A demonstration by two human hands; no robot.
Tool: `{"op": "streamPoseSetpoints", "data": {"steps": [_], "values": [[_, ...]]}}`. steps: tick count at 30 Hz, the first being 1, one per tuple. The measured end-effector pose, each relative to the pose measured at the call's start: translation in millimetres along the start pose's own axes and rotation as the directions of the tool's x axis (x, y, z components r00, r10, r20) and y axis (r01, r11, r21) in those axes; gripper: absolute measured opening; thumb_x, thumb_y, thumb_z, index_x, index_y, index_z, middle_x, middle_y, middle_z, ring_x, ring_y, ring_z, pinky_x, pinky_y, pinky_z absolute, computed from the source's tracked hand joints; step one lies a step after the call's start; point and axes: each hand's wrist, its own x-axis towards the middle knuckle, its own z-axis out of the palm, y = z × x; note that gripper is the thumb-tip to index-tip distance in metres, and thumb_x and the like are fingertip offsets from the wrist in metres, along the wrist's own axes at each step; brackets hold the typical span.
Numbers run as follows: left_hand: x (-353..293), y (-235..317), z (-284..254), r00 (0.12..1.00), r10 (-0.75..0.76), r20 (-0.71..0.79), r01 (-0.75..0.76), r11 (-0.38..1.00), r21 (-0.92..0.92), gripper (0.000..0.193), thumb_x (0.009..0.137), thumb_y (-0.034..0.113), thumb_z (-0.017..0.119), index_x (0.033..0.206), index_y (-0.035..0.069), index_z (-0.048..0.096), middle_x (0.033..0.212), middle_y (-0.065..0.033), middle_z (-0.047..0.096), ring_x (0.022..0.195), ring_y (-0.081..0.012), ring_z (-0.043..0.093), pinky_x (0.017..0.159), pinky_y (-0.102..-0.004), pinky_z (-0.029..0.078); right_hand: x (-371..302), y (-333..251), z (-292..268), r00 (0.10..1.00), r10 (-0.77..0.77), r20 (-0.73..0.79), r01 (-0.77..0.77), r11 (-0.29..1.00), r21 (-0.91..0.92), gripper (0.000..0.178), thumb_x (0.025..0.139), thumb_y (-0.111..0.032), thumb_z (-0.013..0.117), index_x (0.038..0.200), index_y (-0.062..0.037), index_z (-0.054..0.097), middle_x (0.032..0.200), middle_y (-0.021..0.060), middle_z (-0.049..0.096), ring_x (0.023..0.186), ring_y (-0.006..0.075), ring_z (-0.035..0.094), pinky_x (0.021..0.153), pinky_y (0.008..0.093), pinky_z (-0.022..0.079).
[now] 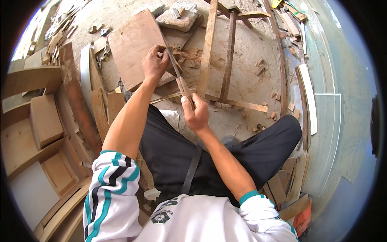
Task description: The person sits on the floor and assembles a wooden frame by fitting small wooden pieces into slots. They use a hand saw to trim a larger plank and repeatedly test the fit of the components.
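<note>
My right hand (195,113) is wrapped round the wooden handle of a handsaw (173,60). The long thin blade runs forward, seen nearly edge-on, along the right edge of a flat brown wooden board (131,48). Resting on that board close to the blade, my left hand (156,62) has its fingers curled closed; whether they pinch the board's edge or anything else is hidden. Reddish sawdust lies to the right of the blade. Another piece of wood (177,38) shows partly under the board.
A wooden frame (229,52) lies on the dusty floor to the right, among small offcuts. Stone blocks (177,16) sit beyond the board. Planks and box-like wooden pieces (46,121) crowd the left. Glass-like sheets (326,113) stand at the right.
</note>
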Motion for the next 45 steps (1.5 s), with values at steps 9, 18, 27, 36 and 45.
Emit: {"op": "streamPoseSetpoints", "data": {"steps": [9, 18, 27, 36, 45], "values": [[1, -6, 0, 0.999, 0.032, 0.0, -0.032, 0.999, 0.041, 0.024, 0.093, 0.032, 0.063, 0.099, 0.01, 0.07, 0.101, -0.0109, 0.071, 0.084, -0.0298, 0.069, 0.08, -0.0412, 0.052, -7, 2, -5, 1.0, 0.01, 0.007, -0.01, 1.0, 0.025, 0.04, 0.098, -0.03, 0.059, 0.072, -0.0009, 0.05, 0.054, 0.0156, 0.049, 0.048, 0.0268, 0.05, 0.048, 0.0404, 0.039], [-2, -4, 2, 0.992, 0.114, -0.045, -0.106, 0.982, 0.156, 0.02, 0.095, 0.03, 0.06, 0.101, 0.012, 0.067, 0.1, -0.0107, 0.07, 0.087, -0.0334, 0.067, 0.079, -0.044, 0.051, 2, -1, -7, 1.0, 0.015, 0.018, -0.016, 1.0, 0.02, 0.039, 0.098, -0.027, 0.06, 0.071, -0.0014, 0.049, 0.053, 0.0136, 0.048, 0.046, 0.024, 0.048, 0.047, 0.0388, 0.037], [-3, 3, 2, 0.992, 0.128, -0.012, -0.122, 0.965, 0.234, 0.019, 0.099, 0.029, 0.054, 0.105, 0.013, 0.062, 0.105, -0.0127, 0.066, 0.096, -0.038, 0.065, 0.08, -0.048, 0.051, 11, 3, 3, 0.999, -0.047, -0.017, 0.047, 0.999, 0.011, 0.031, 0.097, -0.019, 0.059, 0.074, -0.0001, 0.052, 0.055, 0.0154, 0.05, 0.048, 0.0266, 0.051, 0.048, 0.0386, 0.039], [-3, 0, 6, 0.989, 0.126, 0.082, -0.147, 0.921, 0.362, 0.023, 0.102, 0.031, 0.049, 0.109, 0.01, 0.054, 0.109, -0.0168, 0.061, 0.1, -0.042, 0.063, 0.08, -0.0528, 0.05, 17, 8, 9, 1.0, -0.003, 0.007, 0.003, 1.0, -0.017, 0.031, 0.096, -0.019, 0.06, 0.073, -0.0005, 0.052, 0.054, 0.0169, 0.05, 0.046, 0.0275, 0.053, 0.048, 0.0384, 0.041], [-2, 4, 6, 0.981, 0.159, 0.113, -0.19, 0.915, 0.356, 0.029, 0.103, 0.036, 0.047, 0.106, 0.009, 0.053, 0.108, -0.0172, 0.061, 0.099, -0.0424, 0.062, 0.08, -0.053, 0.05, 14, 6, 9, 0.999, -0.017, -0.04, 0.017, 1.0, -0.006, 0.032, 0.096, -0.021, 0.061, 0.072, -0.0012, 0.052, 0.054, 0.0166, 0.052, 0.045, 0.0322, 0.053, 0.046, 0.0398, 0.04]]}}
